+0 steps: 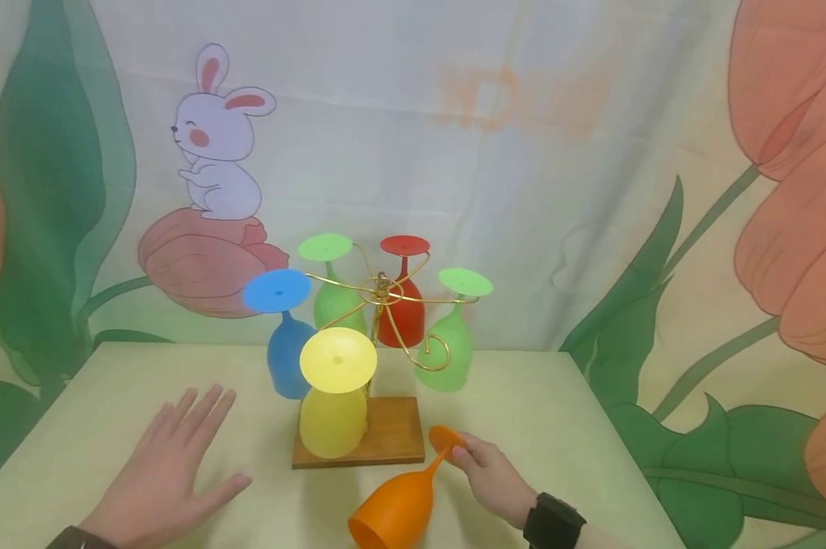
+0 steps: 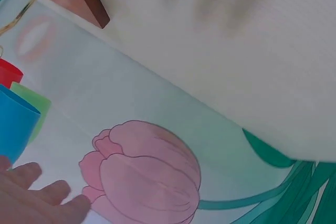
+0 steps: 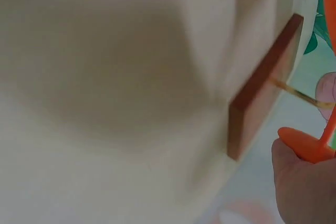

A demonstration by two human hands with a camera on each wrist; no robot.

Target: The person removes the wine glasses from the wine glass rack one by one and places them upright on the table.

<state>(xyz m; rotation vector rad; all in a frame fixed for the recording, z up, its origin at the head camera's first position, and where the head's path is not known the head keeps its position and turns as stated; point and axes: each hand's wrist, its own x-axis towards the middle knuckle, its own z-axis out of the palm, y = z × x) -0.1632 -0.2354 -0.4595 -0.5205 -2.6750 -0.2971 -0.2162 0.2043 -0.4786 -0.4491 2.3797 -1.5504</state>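
By its foot, my right hand [image 1: 491, 473] pinches an orange plastic goblet [image 1: 395, 507], whose bowl tilts down toward the lower left, in front of the rack. In the right wrist view the thumb and a finger sit at the orange foot [image 3: 304, 144]. My left hand [image 1: 168, 461] is spread flat-fingered over the left part of the table, holding nothing. Between the hands stands a gold wire glass rack [image 1: 382, 290] on a wooden base [image 1: 395, 431]. Upside down on its arms hang a yellow goblet [image 1: 333, 423], a blue goblet [image 1: 290, 354], a red goblet [image 1: 406, 316] and two green goblets [image 1: 447, 347]. One curled front-right arm carries no goblet.
The pale table [image 1: 536, 427] ends against a printed cloth backdrop [image 1: 385, 152] with a rabbit and tulips. A black band [image 1: 553, 522] wraps the right wrist. The wire arms spread out around the rack's post at goblet-foot height.
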